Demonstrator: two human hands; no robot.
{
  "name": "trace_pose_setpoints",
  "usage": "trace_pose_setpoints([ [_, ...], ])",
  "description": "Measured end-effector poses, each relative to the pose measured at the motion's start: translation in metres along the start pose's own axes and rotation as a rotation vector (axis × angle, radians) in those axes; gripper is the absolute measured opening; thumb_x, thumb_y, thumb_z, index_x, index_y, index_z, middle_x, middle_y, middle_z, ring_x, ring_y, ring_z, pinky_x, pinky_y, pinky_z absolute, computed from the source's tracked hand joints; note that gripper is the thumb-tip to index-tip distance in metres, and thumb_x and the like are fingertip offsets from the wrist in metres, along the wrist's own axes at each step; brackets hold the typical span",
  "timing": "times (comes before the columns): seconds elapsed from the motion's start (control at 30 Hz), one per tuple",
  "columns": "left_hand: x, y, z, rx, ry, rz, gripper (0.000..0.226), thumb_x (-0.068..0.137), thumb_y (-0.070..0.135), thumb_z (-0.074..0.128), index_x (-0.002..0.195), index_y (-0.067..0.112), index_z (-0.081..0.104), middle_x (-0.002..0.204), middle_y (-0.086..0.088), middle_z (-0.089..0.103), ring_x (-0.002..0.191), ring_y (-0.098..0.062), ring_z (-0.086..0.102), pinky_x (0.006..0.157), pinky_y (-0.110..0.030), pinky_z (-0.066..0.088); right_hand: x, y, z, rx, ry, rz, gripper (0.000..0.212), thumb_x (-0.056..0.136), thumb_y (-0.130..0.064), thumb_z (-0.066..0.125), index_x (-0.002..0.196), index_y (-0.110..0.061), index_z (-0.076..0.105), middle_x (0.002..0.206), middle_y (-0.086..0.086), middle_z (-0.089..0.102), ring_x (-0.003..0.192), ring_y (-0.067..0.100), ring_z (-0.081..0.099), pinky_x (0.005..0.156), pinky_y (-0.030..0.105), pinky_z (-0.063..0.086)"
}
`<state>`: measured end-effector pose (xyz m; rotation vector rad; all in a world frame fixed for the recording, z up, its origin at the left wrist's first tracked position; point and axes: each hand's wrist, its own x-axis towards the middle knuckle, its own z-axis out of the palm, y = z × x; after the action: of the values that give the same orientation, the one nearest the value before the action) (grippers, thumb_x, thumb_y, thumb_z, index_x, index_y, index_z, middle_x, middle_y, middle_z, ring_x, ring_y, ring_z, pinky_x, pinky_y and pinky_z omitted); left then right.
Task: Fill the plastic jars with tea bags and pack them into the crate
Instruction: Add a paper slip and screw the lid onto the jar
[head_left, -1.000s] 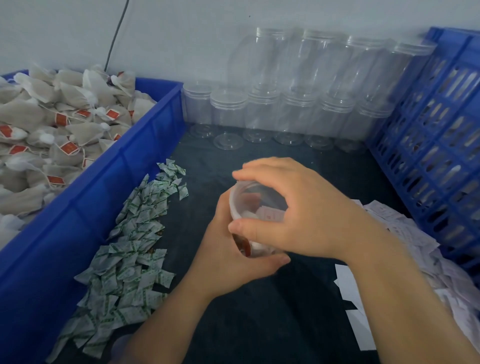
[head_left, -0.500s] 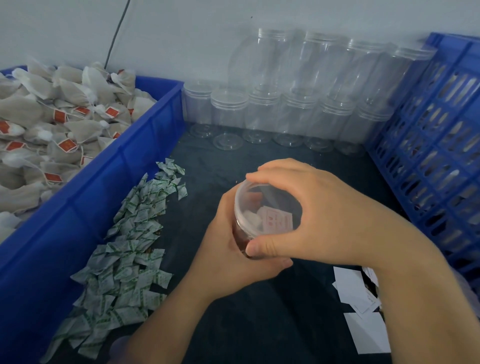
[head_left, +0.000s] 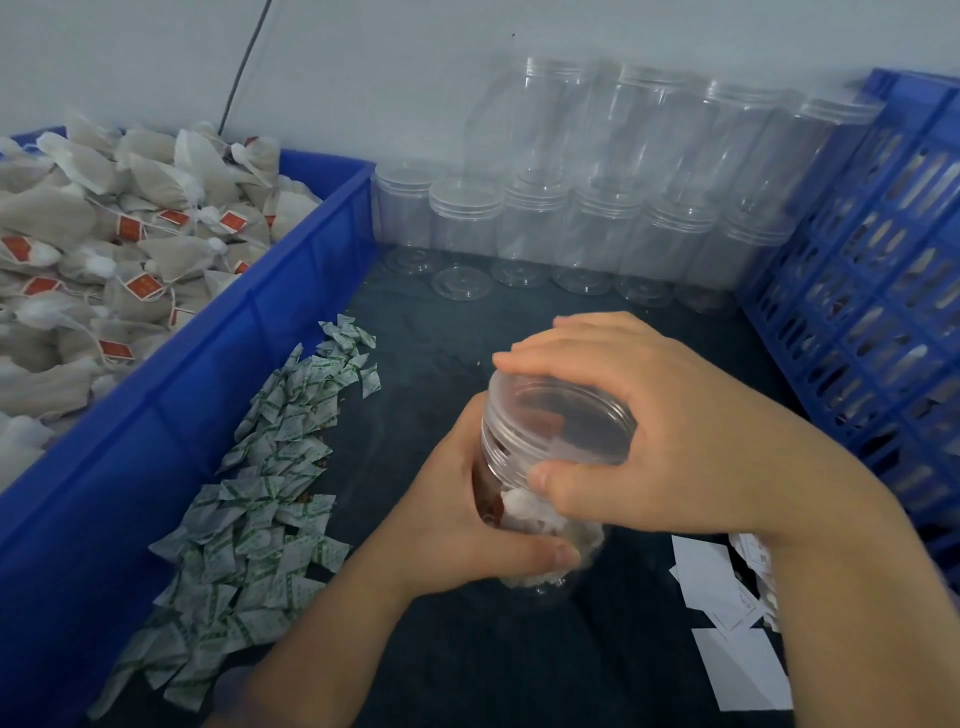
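Note:
A clear plastic jar (head_left: 524, 499) packed with tea bags stands tilted at the middle of the dark table. My left hand (head_left: 457, 519) grips its body from the left. My right hand (head_left: 639, 431) grips its clear lid (head_left: 563, 421) from above, fingers curled over the rim. A blue bin (head_left: 218, 374) on the left holds a heap of tea bags (head_left: 104, 249) with red tags. The blue slotted crate (head_left: 872, 291) stands on the right with filled jars dimly visible inside.
Several empty lidded jars (head_left: 587, 228) are stacked in two rows along the back wall. A strip of green-printed sachets (head_left: 260, 499) lies beside the bin. White paper cards (head_left: 727, 634) lie near my right forearm.
The jar has tipped a little and risen toward the camera. My right hand has turned on the lid, its thumb now lower on the rim. My left hand keeps its grip.

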<state>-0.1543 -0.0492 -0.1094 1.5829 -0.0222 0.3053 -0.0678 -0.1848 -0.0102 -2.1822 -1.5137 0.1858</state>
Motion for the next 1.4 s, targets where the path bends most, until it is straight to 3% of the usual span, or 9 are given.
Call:
trace_pose_setpoints([
  [0.2, 0.000, -0.001, 0.002, 0.058, 0.042, 0.028, 0.089, 0.053, -0.003, 0.083, 0.130, 0.011, 0.041, 0.120, -0.002, 0.060, 0.110, -0.012, 0.061, 0.085, -0.019, 0.049, -0.001, 0.001, -0.003, 0.043, 0.000, 0.022, 0.074, 0.060, -0.059, 0.064, 0.131, -0.044, 0.051, 0.126, -0.029, 0.048, 0.122, -0.005, 0.045, 0.103, 0.023, 0.038],
  [0.37, -0.002, -0.001, 0.004, 0.107, 0.098, 0.068, 0.092, 0.051, 0.008, 0.089, 0.128, 0.026, 0.042, 0.119, 0.005, 0.058, 0.109, -0.009, 0.061, 0.081, -0.019, 0.051, -0.001, 0.002, -0.003, -0.018, -0.008, 0.018, 0.075, 0.059, -0.057, 0.068, 0.131, -0.046, 0.051, 0.128, -0.031, 0.044, 0.124, -0.006, 0.040, 0.101, 0.014, 0.033],
  [0.77, -0.003, 0.000, 0.011, 0.208, 0.231, 0.191, 0.092, 0.054, 0.018, 0.085, 0.125, 0.052, 0.038, 0.121, 0.027, 0.056, 0.108, 0.003, 0.059, 0.074, -0.007, 0.049, 0.002, 0.001, 0.000, -0.042, 0.002, 0.049, 0.085, 0.054, -0.064, 0.067, 0.134, -0.053, 0.040, 0.122, -0.036, 0.036, 0.119, -0.009, 0.039, 0.097, 0.017, 0.037],
  [0.93, -0.001, -0.006, 0.008, 0.230, 0.236, 0.181, 0.093, 0.053, 0.017, 0.084, 0.131, 0.037, 0.037, 0.121, 0.016, 0.058, 0.108, -0.008, 0.063, 0.075, -0.022, 0.054, 0.005, -0.003, 0.004, -0.074, -0.020, 0.025, 0.077, 0.059, -0.055, 0.071, 0.131, -0.053, 0.044, 0.119, -0.036, 0.034, 0.116, -0.003, 0.039, 0.096, 0.027, 0.042],
  [1.07, 0.001, -0.004, 0.012, 0.286, 0.287, 0.216, 0.093, 0.053, 0.019, 0.085, 0.126, 0.052, 0.036, 0.118, 0.022, 0.059, 0.104, 0.000, 0.063, 0.072, -0.011, 0.051, 0.008, -0.006, 0.011, -0.036, 0.003, 0.054, 0.069, 0.059, -0.060, 0.068, 0.121, -0.055, 0.039, 0.119, -0.033, 0.034, 0.113, 0.001, 0.043, 0.095, 0.029, 0.043],
  [1.13, 0.001, -0.005, 0.012, 0.299, 0.295, 0.225, 0.096, 0.052, 0.023, 0.087, 0.128, 0.052, 0.035, 0.121, 0.020, 0.058, 0.108, -0.002, 0.062, 0.076, -0.016, 0.054, 0.010, -0.008, 0.017, -0.055, 0.037, 0.073, 0.066, 0.057, -0.069, 0.060, 0.116, -0.054, 0.034, 0.121, -0.025, 0.036, 0.111, 0.004, 0.044, 0.093, 0.032, 0.044],
  [1.2, 0.002, -0.007, 0.006, 0.268, 0.244, 0.208, 0.107, 0.049, 0.029, 0.092, 0.137, 0.037, 0.033, 0.128, 0.015, 0.055, 0.117, -0.008, 0.058, 0.087, -0.025, 0.053, 0.013, -0.007, 0.019, -0.053, 0.069, 0.084, 0.064, 0.058, -0.070, 0.057, 0.114, -0.052, 0.035, 0.121, -0.020, 0.040, 0.109, 0.007, 0.046, 0.091, 0.035, 0.045],
  [1.27, 0.002, -0.008, -0.002, 0.239, 0.152, 0.199, 0.115, 0.046, 0.031, 0.092, 0.143, 0.028, 0.029, 0.133, 0.017, 0.051, 0.124, -0.007, 0.052, 0.093, -0.019, 0.047, 0.013, -0.002, 0.015, -0.006, 0.086, 0.089, 0.062, 0.059, -0.069, 0.059, 0.115, -0.052, 0.039, 0.118, -0.022, 0.043, 0.107, 0.004, 0.049, 0.090, 0.036, 0.047],
  [1.4, 0.000, -0.006, -0.003, 0.196, 0.077, 0.096, 0.099, 0.048, 0.028, 0.088, 0.133, 0.033, 0.038, 0.122, 0.018, 0.058, 0.115, -0.005, 0.058, 0.085, -0.016, 0.049, 0.008, 0.004, 0.008, 0.050, 0.036, 0.075, 0.065, 0.057, -0.072, 0.061, 0.117, -0.056, 0.043, 0.116, -0.028, 0.046, 0.107, -0.002, 0.051, 0.090, 0.031, 0.048],
])
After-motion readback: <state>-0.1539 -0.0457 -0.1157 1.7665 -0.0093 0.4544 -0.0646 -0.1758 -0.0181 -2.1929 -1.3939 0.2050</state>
